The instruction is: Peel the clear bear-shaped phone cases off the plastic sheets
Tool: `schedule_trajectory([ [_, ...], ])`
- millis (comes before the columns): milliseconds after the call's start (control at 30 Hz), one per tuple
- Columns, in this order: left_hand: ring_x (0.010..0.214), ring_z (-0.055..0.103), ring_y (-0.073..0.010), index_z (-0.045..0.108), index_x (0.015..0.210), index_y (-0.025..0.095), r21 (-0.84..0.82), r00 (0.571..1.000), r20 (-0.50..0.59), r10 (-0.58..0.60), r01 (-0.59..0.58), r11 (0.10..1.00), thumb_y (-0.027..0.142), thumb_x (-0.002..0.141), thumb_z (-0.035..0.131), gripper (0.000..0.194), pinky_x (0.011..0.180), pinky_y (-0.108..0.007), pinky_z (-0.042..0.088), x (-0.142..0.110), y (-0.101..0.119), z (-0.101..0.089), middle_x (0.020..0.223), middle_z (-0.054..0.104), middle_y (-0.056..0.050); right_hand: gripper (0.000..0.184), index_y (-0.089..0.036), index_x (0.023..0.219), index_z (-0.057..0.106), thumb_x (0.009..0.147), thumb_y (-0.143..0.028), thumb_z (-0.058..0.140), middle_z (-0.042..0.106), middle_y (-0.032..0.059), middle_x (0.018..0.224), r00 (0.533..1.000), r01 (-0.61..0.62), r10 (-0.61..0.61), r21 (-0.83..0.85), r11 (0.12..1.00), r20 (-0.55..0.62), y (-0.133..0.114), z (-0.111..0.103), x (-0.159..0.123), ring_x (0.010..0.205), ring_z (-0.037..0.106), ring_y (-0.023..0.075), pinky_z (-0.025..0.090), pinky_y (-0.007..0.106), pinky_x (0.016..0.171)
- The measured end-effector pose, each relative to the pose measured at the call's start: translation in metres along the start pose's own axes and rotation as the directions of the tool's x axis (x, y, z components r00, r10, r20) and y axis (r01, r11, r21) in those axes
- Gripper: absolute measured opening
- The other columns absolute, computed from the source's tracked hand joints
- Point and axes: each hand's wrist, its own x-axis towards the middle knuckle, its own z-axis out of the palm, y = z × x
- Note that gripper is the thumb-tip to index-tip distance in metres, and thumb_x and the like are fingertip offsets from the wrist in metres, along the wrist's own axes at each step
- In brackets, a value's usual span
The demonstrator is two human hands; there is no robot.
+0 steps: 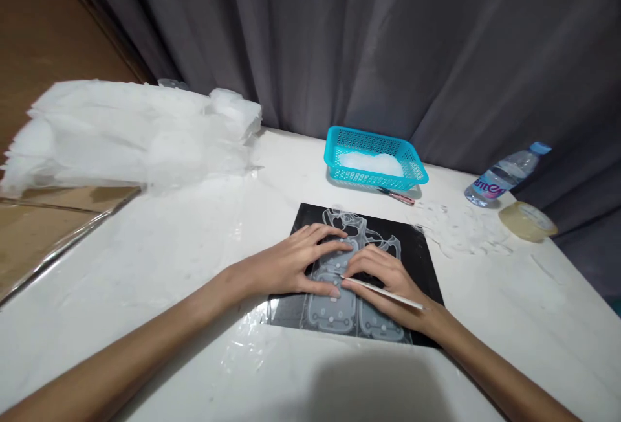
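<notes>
A black mat (417, 260) lies on the table, with a translucent sheet of rounded, bag-like shapes (332, 315) on top. Across the sheet's left side rests my left hand (310, 257), fingers spread and pressing on it. My right hand (383, 276) is closed in a pinch on a thin white stick-like tool (388, 294), whose tip is near the sheet's middle, between the two hands. The exact kind of tool cannot be made out. At the mat's far edge, thin clear cut-out strips (347, 220) stand loosely up from the sheet.
A blue plastic basket (334, 166) holding white material stands at the back, a pinkish pen-like tool (400, 197) before it. Translucent scraps (460, 228), a water bottle (504, 176) and a tape roll (528, 221) are at right. Stacked white sheets (130, 134) lie at left on cardboard (58, 221).
</notes>
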Motion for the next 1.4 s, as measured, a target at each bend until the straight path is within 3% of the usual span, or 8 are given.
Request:
schedule_trajectory([
  [267, 0.142, 0.051, -0.0356, 0.046, 0.159, 0.029, 0.087, 0.999, 0.006, 0.034, -0.034, 0.996, 0.062, 0.095, 0.068, 0.076, 0.117, -0.053, 0.043, 0.001, 0.004, 0.0, 0.158, 0.051, -0.014, 0.014, -0.02, 0.091, 0.061, 0.103, -0.015, 0.059, 0.071, 0.0038, 0.091, 0.978, 0.197, -0.206, -0.329, 0.923, 0.008, -0.006, -0.002, -0.002, 0.083, 0.063, 0.0158, 0.052, 0.03, 0.078],
  [467, 0.142, 0.05, -0.036, 0.035, 0.164, 0.025, -0.018, 1.0, 0.004, -0.026, 0.026, 1.0, 0.063, 0.092, 0.072, 0.089, 0.116, -0.05, 0.045, 0.0, 0.005, -0.001, 0.155, 0.052, -0.016, 0.015, -0.017, 0.09, 0.063, 0.105, -0.016, 0.059, 0.07, 0.0035, 0.084, 0.939, 0.294, -0.343, -0.509, 0.809, -0.003, -0.001, 0.007, 0.0, 0.08, 0.063, 0.017, 0.05, 0.03, 0.075],
  [800, 0.153, 0.036, -0.0427, 0.006, 0.17, 0.027, -0.04, 0.99, 0.013, -0.139, 0.139, 0.989, 0.066, 0.091, 0.071, 0.109, 0.12, -0.057, 0.042, 0.001, 0.007, -0.002, 0.169, 0.031, -0.019, 0.025, -0.007, 0.124, 0.065, 0.106, -0.023, 0.059, 0.07, 0.011, 0.1, 0.967, 0.24, -0.238, -0.659, 0.713, 0.095, -0.008, 0.008, -0.001, 0.092, 0.065, 0.0243, 0.053, 0.038, 0.085],
  [900, 0.148, 0.04, -0.0429, 0.017, 0.166, 0.022, 0.025, 0.968, -0.112, -0.223, 0.227, 0.973, 0.069, 0.087, 0.073, 0.108, 0.119, -0.059, 0.041, 0.0, 0.012, 0.0, 0.162, 0.036, -0.022, 0.023, -0.007, 0.122, 0.066, 0.105, -0.021, 0.06, 0.07, 0.0101, 0.096, 0.954, 0.252, -0.297, -0.676, 0.692, 0.052, -0.004, 0.009, -0.004, 0.088, 0.065, 0.0234, 0.054, 0.037, 0.083],
  [1000, 0.118, 0.061, -0.0364, 0.044, 0.142, 0.016, -0.03, 0.9, -0.2, -0.388, 0.39, 0.92, 0.072, 0.081, 0.076, 0.089, 0.101, -0.052, 0.053, -0.002, 0.016, 0.006, 0.127, 0.061, -0.017, 0.022, -0.007, 0.122, 0.065, 0.105, -0.02, 0.06, 0.072, 0.0107, 0.097, 0.95, 0.204, -0.309, -0.671, 0.713, -0.039, -0.003, 0.01, -0.004, 0.087, 0.066, 0.0224, 0.054, 0.036, 0.081],
  [1133, 0.068, 0.061, -0.0184, 0.05, 0.103, 0.021, -0.425, 0.84, 0.044, -0.541, 0.506, 0.751, 0.069, 0.085, 0.073, 0.057, 0.061, -0.03, 0.049, -0.001, 0.019, 0.01, 0.075, 0.061, 0.003, 0.018, -0.008, 0.12, 0.065, 0.105, -0.017, 0.06, 0.073, 0.0109, 0.096, 0.947, 0.148, -0.292, -0.621, 0.77, -0.137, -0.003, 0.008, -0.003, 0.087, 0.067, 0.021, 0.056, 0.034, 0.079],
  [1267, 0.055, 0.057, -0.0139, 0.05, 0.081, 0.021, -0.606, 0.802, 0.26, -0.537, 0.569, 0.556, 0.064, 0.081, 0.079, 0.051, 0.051, -0.025, 0.044, 0.005, 0.02, 0.007, 0.062, 0.062, 0.004, 0.015, -0.01, 0.117, 0.066, 0.106, -0.018, 0.059, 0.074, 0.0103, 0.095, 0.949, 0.146, -0.279, -0.574, 0.806, -0.15, -0.005, 0.006, -0.003, 0.086, 0.068, 0.0207, 0.056, 0.033, 0.078],
  [1400, 0.048, 0.054, -0.0113, 0.053, 0.077, 0.021, -0.634, 0.795, 0.315, -0.519, 0.583, 0.508, 0.055, 0.075, 0.087, 0.048, 0.048, -0.022, 0.045, 0.01, 0.02, 0.002, 0.055, 0.064, 0.005, 0.013, -0.013, 0.112, 0.067, 0.106, -0.019, 0.057, 0.075, 0.0092, 0.097, 0.969, 0.089, -0.19, -0.491, 0.867, -0.16, -0.005, 0.003, -0.002, 0.087, 0.069, 0.0211, 0.054, 0.034, 0.08],
])
